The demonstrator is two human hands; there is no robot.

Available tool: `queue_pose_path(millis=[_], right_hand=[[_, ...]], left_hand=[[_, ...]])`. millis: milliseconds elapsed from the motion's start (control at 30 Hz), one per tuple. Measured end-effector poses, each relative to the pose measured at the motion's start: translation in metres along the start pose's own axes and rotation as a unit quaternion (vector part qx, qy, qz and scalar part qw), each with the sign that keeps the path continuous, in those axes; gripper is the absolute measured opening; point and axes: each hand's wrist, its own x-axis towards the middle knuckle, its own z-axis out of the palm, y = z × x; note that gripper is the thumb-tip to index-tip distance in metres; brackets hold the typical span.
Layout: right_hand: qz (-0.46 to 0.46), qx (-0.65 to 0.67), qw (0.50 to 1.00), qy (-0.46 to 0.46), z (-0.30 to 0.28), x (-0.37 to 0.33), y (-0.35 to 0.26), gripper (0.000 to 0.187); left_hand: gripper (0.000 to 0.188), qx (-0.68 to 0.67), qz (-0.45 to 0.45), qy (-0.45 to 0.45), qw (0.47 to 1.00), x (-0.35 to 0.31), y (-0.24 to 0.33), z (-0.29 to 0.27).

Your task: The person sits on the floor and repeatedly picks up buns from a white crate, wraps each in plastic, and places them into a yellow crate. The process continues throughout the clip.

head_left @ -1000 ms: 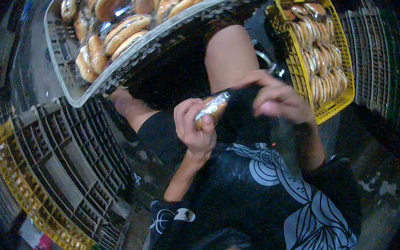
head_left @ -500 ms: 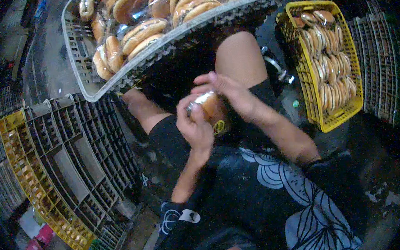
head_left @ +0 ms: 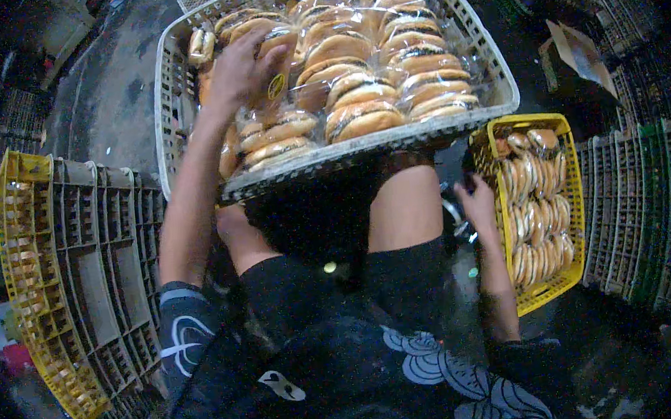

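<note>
Inside the grey-white plastic crate, my left hand is closed over a clear-wrapped bun with a yellow sticker. Part of this package is hidden under the palm and fingers. Rows of wrapped buns with dark filling fill the crate around it. My right hand is held at the left side of a yellow crate, fingers apart and nothing in them. Wrapped buns stand on edge in rows inside that yellow crate.
The grey-white crate is in front of my knees. To the left stand grey crates beside a yellow one holding more packages. Stacked crates line the right side, and an open cardboard box lies at the far right.
Both hands were together at my lap around the stickered package. The left has carried it forward into the grey-white crate; the right has let go and moved to the yellow crate. The view has shifted.
</note>
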Motion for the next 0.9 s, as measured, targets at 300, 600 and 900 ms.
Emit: queue_pose_path(millis=[300, 600, 900], right_hand=[[0.01, -0.3, 0.935, -0.19, 0.06, -0.047, 0.12, 0.087], [0.047, -0.301, 0.945, -0.12, 0.061, -0.055, 0.119, 0.069], [0.03, -0.304, 0.946, -0.103, 0.073, -0.058, 0.11, 0.061]], left_hand=[[0.048, -0.06, 0.006, -0.375, 0.925, -0.015, -0.033, 0.022], [0.062, 0.199, -0.117, -0.351, 0.907, -0.029, 0.006, 0.014], [0.032, -0.104, -0.041, -0.226, 0.968, -0.045, -0.028, 0.013]])
